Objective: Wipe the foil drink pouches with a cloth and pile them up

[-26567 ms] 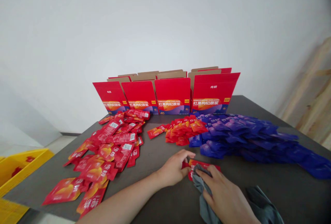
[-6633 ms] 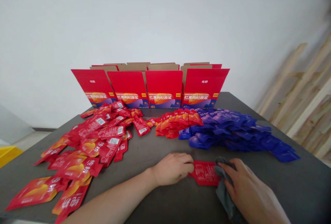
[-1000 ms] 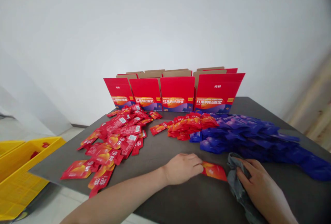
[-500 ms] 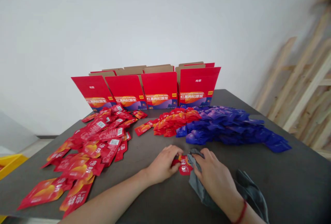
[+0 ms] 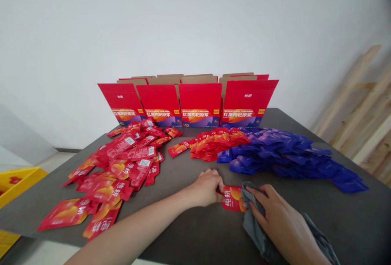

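Observation:
A red and orange sachet (image 5: 233,198) is between my two hands, just above or on the dark table (image 5: 183,232). My left hand (image 5: 208,188) pinches its left end with closed fingers. My right hand (image 5: 276,212) is closed around a grey cloth (image 5: 259,232), and the cloth presses on the sachet's right end. The rest of the cloth trails under my right wrist toward the table's near edge. To the left lies a loose heap of red sachets (image 5: 122,167). Behind my hands, a smaller row of red sachets (image 5: 214,140) touches a pile of blue sachets (image 5: 284,153).
Open red cartons (image 5: 200,106) with raised flaps stand in rows at the back of the table, before a white wall. A yellow crate (image 5: 27,179) is beyond the left edge. Wooden slats (image 5: 351,89) lean at the right.
My left hand has shifted from the sachet's upper part to its left end, and more of the sachet's face shows. The cloth has moved to its right end. The view has shifted slightly left.

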Tool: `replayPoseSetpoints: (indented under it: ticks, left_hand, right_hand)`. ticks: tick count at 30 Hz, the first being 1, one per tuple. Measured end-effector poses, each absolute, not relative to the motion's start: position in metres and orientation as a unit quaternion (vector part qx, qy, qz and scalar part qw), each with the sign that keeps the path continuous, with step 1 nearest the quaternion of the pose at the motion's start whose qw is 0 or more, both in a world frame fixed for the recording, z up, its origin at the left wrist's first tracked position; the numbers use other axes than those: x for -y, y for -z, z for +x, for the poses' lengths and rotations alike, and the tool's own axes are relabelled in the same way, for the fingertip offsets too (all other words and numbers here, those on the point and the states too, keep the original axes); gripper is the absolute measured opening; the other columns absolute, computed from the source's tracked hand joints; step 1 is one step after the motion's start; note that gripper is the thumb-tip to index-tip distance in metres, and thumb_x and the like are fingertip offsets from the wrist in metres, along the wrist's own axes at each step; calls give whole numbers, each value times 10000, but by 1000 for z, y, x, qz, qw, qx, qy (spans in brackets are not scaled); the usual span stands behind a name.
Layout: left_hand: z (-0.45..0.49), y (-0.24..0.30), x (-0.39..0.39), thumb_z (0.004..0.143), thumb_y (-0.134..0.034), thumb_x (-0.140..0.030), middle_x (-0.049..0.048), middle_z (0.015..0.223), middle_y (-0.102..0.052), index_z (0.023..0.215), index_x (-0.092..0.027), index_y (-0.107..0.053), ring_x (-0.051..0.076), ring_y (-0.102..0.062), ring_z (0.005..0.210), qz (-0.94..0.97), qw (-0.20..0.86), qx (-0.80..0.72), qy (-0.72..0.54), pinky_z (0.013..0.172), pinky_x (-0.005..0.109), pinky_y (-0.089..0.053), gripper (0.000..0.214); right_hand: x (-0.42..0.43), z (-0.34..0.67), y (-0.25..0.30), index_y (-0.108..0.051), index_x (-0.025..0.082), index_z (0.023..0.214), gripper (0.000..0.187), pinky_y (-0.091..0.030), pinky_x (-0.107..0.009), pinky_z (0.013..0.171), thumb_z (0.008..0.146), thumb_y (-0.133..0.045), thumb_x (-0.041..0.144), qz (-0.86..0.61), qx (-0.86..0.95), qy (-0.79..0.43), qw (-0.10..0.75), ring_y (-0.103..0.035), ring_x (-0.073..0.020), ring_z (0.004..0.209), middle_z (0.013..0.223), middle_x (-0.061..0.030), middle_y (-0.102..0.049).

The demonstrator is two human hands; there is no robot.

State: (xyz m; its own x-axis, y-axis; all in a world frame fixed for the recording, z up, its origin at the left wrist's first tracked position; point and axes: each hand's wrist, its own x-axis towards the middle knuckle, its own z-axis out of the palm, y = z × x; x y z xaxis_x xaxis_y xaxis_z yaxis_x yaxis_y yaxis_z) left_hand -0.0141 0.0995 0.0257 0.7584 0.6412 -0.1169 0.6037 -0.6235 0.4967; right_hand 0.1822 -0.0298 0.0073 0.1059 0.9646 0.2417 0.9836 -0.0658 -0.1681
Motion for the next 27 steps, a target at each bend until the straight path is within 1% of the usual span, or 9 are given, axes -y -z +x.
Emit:
replayPoseSetpoints:
  ticks: [2,5,7,11,16,18,22,24,27]
  left_hand:
    - [-9,-25,-99,692,-741,-250,28,979,-577,818,-192,-588,206,-519,956,899,265,-347,-35,848,319,-403,206]
    - [-8,-26,-97,643,-758,-277,57,1035,-553,942,-191,-554,230,-502,981,888,262,-372,-57,840,333,-422,372]
    - [-9,-26,-96,628,-762,-289,67,1065,-536,994,-190,-538,241,-489,1003,887,262,-376,-65,857,346,-423,441]
    - [-11,-24,-97,635,-758,-313,61,1075,-515,967,-204,-565,246,-481,1015,889,261,-370,-69,868,356,-411,399]
    - [-8,-22,-95,604,-787,-312,48,1043,-528,887,-195,-540,229,-490,994,883,272,-376,-73,837,319,-404,393]
    - [-6,-22,-93,610,-783,-301,20,972,-554,891,-202,-518,208,-510,939,873,291,-385,-73,799,295,-404,398]
    - [-4,-20,-90,678,-734,-267,-56,775,-589,968,-215,-491,153,-552,753,843,379,-372,-84,738,264,-400,382]
    - [-4,-19,-89,697,-710,-199,-72,788,-616,1037,-218,-481,133,-574,731,844,406,-334,-106,796,276,-396,411]
    - [-7,-18,-89,709,-667,-128,-71,834,-635,1187,-239,-432,136,-591,763,856,402,-304,-120,871,308,-374,544]
  right_hand:
    - [31,178,-3,-613,297,1193,350,-506,-266,690,909,-422,370,-726,671,23,151,-640,-149,901,1058,-31,-599]
    - [34,182,3,-606,250,1193,373,-510,-280,710,923,-386,383,-748,648,19,144,-646,-158,891,1047,-48,-602]
    - [36,188,4,-626,229,1137,377,-510,-296,691,929,-359,394,-765,631,15,129,-649,-165,852,1025,-57,-603]
    - [38,196,0,-658,226,1022,375,-501,-318,673,926,-342,403,-776,620,17,110,-645,-164,774,978,-58,-606]
    - [35,197,-13,-625,262,1143,371,-497,-318,657,919,-362,399,-773,620,37,131,-644,-174,835,1001,-48,-612]
    - [33,190,-18,-600,268,1196,375,-503,-311,662,913,-387,391,-760,632,54,144,-641,-174,857,1019,-48,-609]
    - [24,159,-21,-566,304,1251,379,-515,-277,710,886,-465,320,-706,688,64,155,-623,-177,965,1104,-49,-593]
    - [19,146,-19,-570,322,1245,391,-517,-266,721,868,-490,258,-688,710,55,143,-619,-176,973,1096,-44,-593]
    - [11,146,-16,-608,294,1187,354,-521,-268,699,872,-468,217,-691,709,50,134,-625,-180,941,1055,-55,-593]
